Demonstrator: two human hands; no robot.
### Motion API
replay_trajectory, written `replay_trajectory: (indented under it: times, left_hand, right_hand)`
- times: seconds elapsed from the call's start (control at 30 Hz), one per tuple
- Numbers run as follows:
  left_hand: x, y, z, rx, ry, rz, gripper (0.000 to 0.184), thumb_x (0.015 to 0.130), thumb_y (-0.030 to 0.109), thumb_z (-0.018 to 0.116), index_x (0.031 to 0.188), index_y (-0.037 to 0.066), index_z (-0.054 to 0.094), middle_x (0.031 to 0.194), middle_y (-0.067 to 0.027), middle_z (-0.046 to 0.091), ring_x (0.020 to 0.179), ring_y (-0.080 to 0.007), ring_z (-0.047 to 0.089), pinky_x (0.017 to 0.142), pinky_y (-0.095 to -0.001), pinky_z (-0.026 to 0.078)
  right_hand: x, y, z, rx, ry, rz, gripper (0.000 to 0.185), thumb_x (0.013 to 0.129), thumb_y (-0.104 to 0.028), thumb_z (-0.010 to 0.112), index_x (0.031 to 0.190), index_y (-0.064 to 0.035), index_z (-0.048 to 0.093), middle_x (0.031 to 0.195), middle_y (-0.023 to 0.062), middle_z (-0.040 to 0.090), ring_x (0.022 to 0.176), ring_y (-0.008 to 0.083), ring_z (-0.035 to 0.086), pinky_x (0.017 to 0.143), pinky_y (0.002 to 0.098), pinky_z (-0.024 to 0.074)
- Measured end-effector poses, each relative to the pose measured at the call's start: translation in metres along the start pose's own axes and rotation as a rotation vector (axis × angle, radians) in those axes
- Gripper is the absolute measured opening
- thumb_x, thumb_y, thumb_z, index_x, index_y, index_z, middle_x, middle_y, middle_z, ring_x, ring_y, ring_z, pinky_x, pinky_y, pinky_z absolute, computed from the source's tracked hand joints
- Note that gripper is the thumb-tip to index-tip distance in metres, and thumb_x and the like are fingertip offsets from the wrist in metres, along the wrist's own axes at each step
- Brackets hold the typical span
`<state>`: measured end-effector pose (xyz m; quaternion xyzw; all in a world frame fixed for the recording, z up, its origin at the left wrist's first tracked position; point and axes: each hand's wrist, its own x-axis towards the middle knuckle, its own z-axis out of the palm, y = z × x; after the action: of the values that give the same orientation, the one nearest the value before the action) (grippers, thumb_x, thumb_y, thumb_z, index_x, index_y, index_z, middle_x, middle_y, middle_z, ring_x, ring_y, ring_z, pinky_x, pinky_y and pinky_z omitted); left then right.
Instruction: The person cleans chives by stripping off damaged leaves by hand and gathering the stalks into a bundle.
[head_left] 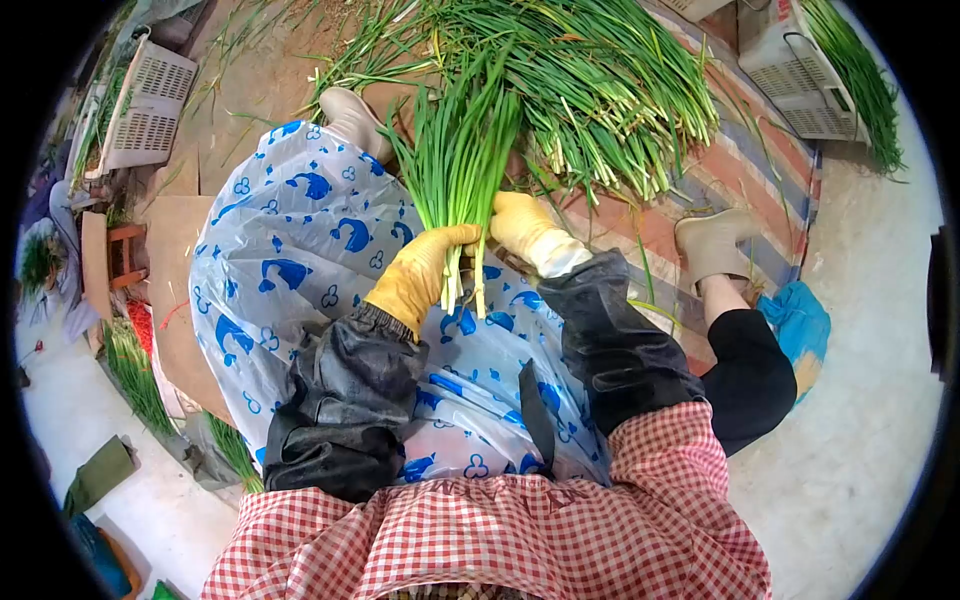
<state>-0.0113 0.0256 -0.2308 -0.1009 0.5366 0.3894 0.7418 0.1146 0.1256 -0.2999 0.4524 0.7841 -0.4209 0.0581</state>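
A bunch of green garlic chives (455, 160) is held over my lap, its leaves pointing away and its pale stem ends toward me. My left hand (425, 270), in a yellow glove, is wrapped round the lower stems from the left. On the right edge of the bunch, my yellow-gloved right hand (525, 228) is closed against the stems; its fingertips are partly hidden behind them. Beneath both hands spreads a plastic apron (310, 250) with blue dolphin prints. Just beyond lies a large heap of garlic chives (600, 90) on a striped sheet (740, 190).
A white crate (150, 100) stands at the far left, another crate (805, 80) with chives at the far right. A blue bag (800, 325) lies by my right leg. More chives (135, 375) lie at left. My beige boots (715, 243) rest on either side.
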Motion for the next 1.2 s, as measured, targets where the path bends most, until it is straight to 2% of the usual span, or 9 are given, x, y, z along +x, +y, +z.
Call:
replay_trajectory:
  times: [0.17,0.23,0.43,0.57,0.63,0.83,0.93,1.1,1.2]
  left_hand:
    - [-0.010,-0.007,-0.001,-0.078,-0.050,0.040,0.027,0.088,0.017,0.054,0.106,-0.002,0.056,0.091,-0.0118,0.062,0.071,-0.0176,0.061,0.054,-0.0296,0.053]
    - [-0.008,-0.003,-0.008,-0.180,-0.448,-0.065,0.031,0.089,0.015,0.053,0.113,-0.005,0.053,0.099,-0.0123,0.061,0.077,-0.0176,0.062,0.057,-0.0281,0.053]
    - [-0.023,0.005,0.008,-0.154,-0.483,0.119,0.037,0.086,0.016,0.058,0.116,-0.006,0.053,0.107,-0.0117,0.062,0.080,-0.0168,0.062,0.056,-0.0268,0.055]
    - [0.007,0.009,0.012,-0.018,-0.248,0.325,0.029,0.085,0.013,0.057,0.110,-0.002,0.058,0.101,-0.0102,0.065,0.087,-0.0195,0.062,0.066,-0.0310,0.053]
    - [0.030,0.006,0.011,-0.028,-0.101,0.343,0.025,0.083,0.011,0.059,0.105,-0.002,0.060,0.096,-0.0099,0.066,0.081,-0.0193,0.062,0.064,-0.0315,0.053]
    - [0.042,-0.007,0.002,0.040,0.010,0.388,0.022,0.081,0.010,0.059,0.101,0.001,0.059,0.097,-0.0096,0.065,0.081,-0.0224,0.062,0.066,-0.0378,0.052]
    - [0.029,-0.004,-0.006,-0.089,0.010,0.288,0.028,0.082,0.018,0.055,0.107,0.007,0.055,0.116,-0.0115,0.058,0.109,-0.0265,0.052,0.089,-0.0466,0.039]
    - [0.041,-0.009,-0.016,-0.140,0.185,0.237,0.025,0.083,0.017,0.052,0.106,0.007,0.055,0.113,-0.0079,0.060,0.105,-0.0262,0.054,0.090,-0.0480,0.037]
    - [0.040,-0.015,-0.011,-0.128,0.069,0.151,0.025,0.084,0.018,0.052,0.105,0.005,0.056,0.105,-0.0089,0.062,0.096,-0.0244,0.057,0.086,-0.0453,0.042]
  right_hand:
    - [-0.016,-0.027,-0.020,-0.226,0.077,0.029,0.025,0.079,-0.028,0.051,0.092,-0.0117,0.065,0.085,0.0163,0.065,0.082,0.0344,0.062,0.072,0.0423,0.0478]
    - [-0.009,-0.008,-0.024,-0.253,0.203,0.067,0.023,0.078,-0.027,0.054,0.088,-0.0108,0.067,0.087,0.0184,0.065,0.083,0.0346,0.062,0.072,0.0412,0.0489]
    - [-0.029,0.206,-0.063,-0.804,0.178,0.241,0.031,0.087,-0.025,0.042,0.092,-0.0083,0.068,0.095,0.0189,0.064,0.089,0.0333,0.062,0.073,0.0428,0.0492]
    - [-0.078,0.170,-0.079,-0.298,0.091,0.560,0.036,0.089,-0.033,0.046,0.103,-0.0044,0.064,0.098,0.0173,0.065,0.082,0.0297,0.064,0.067,0.0379,0.0497]
    - [-0.085,0.134,-0.045,0.764,0.001,0.484,0.045,0.086,-0.043,0.050,0.115,-0.0080,0.055,0.095,0.0087,0.066,0.056,0.0128,0.052,0.055,0.0231,0.0441]
    - [-0.085,-0.012,0.000,0.768,-0.108,0.096,0.019,0.088,-0.019,0.055,0.101,-0.0058,0.056,0.071,0.0022,0.058,0.055,0.0061,0.048,0.046,0.0193,0.0349]
    - [-0.079,-0.010,-0.004,0.875,-0.106,0.202,0.021,0.088,-0.018,0.052,0.102,-0.0043,0.058,0.070,0.0032,0.059,0.052,0.0089,0.048,0.046,0.0223,0.0371]
    - [-0.083,0.005,-0.018,1.636,-0.189,0.251,0.026,0.090,-0.025,0.051,0.097,-0.0009,0.058,0.068,0.0010,0.054,0.048,0.0058,0.040,0.043,0.0178,0.0317]
    - [-0.083,0.000,-0.012,1.459,-0.202,0.216,0.027,0.092,-0.028,0.048,0.095,-0.0040,0.058,0.067,0.0011,0.055,0.045,0.0071,0.041,0.041,0.0201,0.0314]
